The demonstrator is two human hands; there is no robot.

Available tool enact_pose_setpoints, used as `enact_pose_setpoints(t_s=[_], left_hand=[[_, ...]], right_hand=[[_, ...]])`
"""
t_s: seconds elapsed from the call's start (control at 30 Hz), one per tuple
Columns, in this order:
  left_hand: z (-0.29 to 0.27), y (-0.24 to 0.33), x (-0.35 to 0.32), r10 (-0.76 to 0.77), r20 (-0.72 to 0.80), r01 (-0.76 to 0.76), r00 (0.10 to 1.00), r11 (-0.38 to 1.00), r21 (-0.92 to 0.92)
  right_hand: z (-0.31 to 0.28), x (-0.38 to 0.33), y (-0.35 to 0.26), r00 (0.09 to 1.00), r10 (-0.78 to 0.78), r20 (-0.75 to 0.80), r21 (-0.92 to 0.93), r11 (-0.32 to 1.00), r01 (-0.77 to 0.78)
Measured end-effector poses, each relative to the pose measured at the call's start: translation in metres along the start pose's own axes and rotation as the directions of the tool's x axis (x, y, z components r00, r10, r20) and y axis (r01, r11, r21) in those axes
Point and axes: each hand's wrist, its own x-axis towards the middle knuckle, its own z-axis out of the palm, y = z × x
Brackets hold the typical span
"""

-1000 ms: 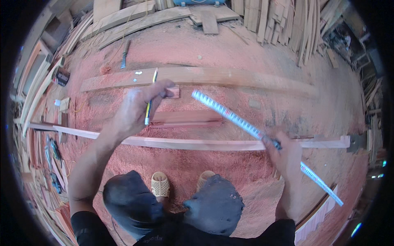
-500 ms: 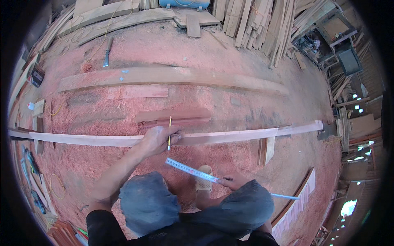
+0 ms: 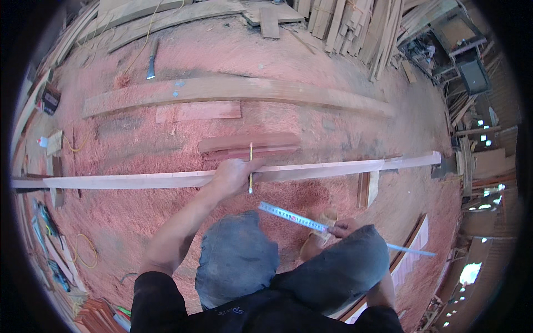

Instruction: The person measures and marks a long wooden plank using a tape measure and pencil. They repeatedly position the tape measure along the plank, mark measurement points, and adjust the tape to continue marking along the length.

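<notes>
My left hand [image 3: 232,178] rests on a long pale wooden strip [image 3: 133,181] that runs across the view. A yellow pencil [image 3: 251,166] is held in its fingers, standing crosswise to the strip. Near my right knee, my right hand [image 3: 343,227] grips a tape measure's white blade [image 3: 291,215]. The blade's free end points left, toward the strip and apart from it. More blade comes out on the other side of my knee; the tape's case is not visible.
Pink sawdust covers the floor [image 3: 139,233]. Beyond the strip lie short reddish boards [image 3: 250,142], a long plank [image 3: 239,91] and a chisel-like tool [image 3: 151,60]. A wooden block [image 3: 368,188] sits under the strip at right. Stacked boards [image 3: 361,33] lean at the back.
My left hand has slid right along the strip with the pencil. My right hand, the tape blade and my knees have also shifted right. The view has tilted slightly.
</notes>
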Motion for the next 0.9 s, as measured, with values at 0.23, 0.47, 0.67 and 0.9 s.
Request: enact_pose_setpoints(t_s=[0.23,0.47,0.67,0.9], left_hand=[[-0.005,0.005,0.001,-0.074,0.024,0.073,0.997,0.997,0.031],[-0.016,0.025,0.012,-0.117,0.027,0.12,0.993,0.972,-0.203],[-0.068,0.071,0.042,-0.313,0.184,0.336,0.932,0.936,-0.108],[-0.082,0.148,0.118,-0.281,0.242,0.278,0.929,0.96,0.047]], right_hand=[[-0.073,-0.032,-0.032,0.92,-0.326,-0.218,-0.607,0.783,0.134],[-0.227,-0.054,-0.053,0.271,-0.803,-0.531,-0.82,0.568,0.076],[-0.262,0.072,-0.058,0.254,-0.878,-0.406,-0.833,0.47,0.293],[-0.199,0.167,0.0,0.212,-0.9,-0.382,-0.727,0.434,0.533]])
